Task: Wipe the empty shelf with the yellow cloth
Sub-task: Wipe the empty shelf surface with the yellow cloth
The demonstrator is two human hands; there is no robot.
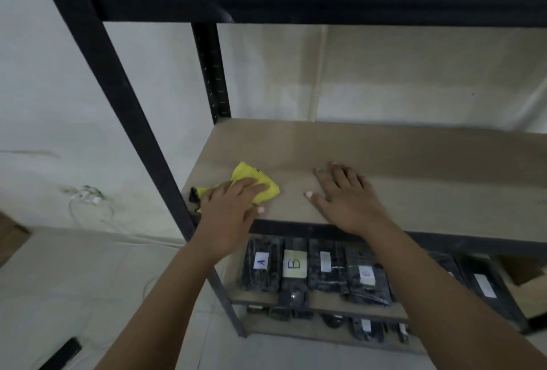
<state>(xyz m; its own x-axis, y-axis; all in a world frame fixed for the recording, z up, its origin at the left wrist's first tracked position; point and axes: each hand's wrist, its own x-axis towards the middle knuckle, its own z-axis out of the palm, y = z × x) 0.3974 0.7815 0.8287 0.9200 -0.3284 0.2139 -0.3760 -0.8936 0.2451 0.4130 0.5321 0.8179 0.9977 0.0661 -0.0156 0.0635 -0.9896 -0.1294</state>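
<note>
The rack [139, 121] fills the frame: dark metal uprights, the rear one punched with slots, carrying flat boards. The empty shelf [414, 168], a matt tan board like fibreboard, runs from centre to the right edge, with a dark metal lip along its front. Nothing lies on it but the cloth and two hands.

Below it, lower centre, a second board holds dark plastic-wrapped packs [313, 269], glossy and crinkled, some with paper labels lettered A and B.

The right hand [346, 195] lies flat on the board at centre, fingers spread, holding nothing; it seems to be bracing. The left hand [233, 200], left of centre, presses palm-down on the cloth [260, 186], fingers laid over it and pressing, not pinching. The cloth is bright yellow, soft and bunched, with a dark patch at its left end, and sits at the board's front-left corner close to the front upright.

Wiping looks barely begun, since only that corner is covered. To do it well, I would flatten the bunched cloth for more contact, keep even downward pressure, and sweep in overlapping passes from the left end towards the right, reaching the shadowed back edge. The bracing hand should lift away so its patch gets wiped too.
</note>
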